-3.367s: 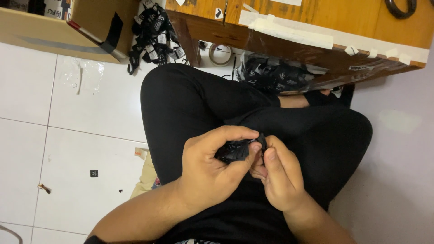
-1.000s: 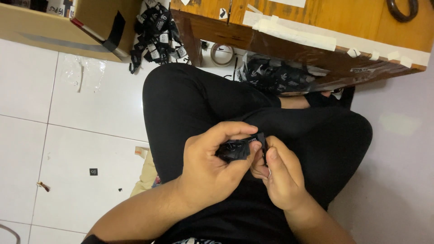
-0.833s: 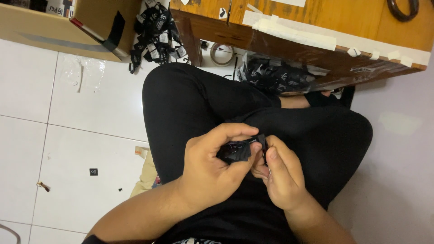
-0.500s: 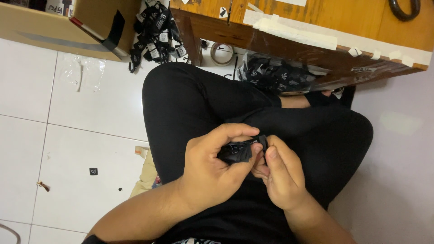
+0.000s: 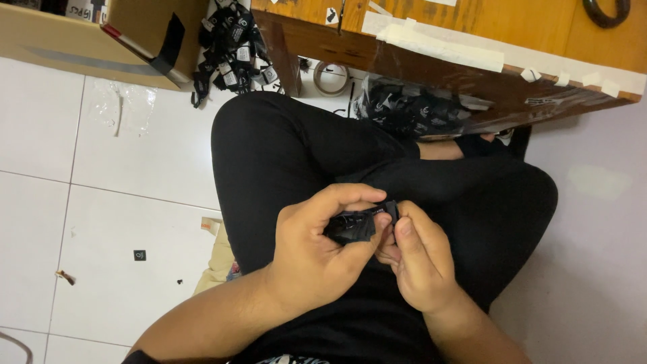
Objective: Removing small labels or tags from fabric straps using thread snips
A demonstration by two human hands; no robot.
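Box [image 5: 87, 40], top left, on floor. Left hand [image 5: 317, 253]: fingers curled, clamped on black part [image 5: 357, 226] over lap. Right hand [image 5: 418, 259]: thumb and fingertips pinching part's right end. Advice: keep left grip firm, work with right fingertips only.

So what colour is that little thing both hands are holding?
Black, best seen in the head view: the small item between left hand and right hand.

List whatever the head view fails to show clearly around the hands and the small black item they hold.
- Small black item: mostly covered by the left hand and right hand; its shape is unclear.
- Black pieces in the clear bag: blurred by plastic and the wooden table's shadow.
- Cardboard box: cut off by the top edge.
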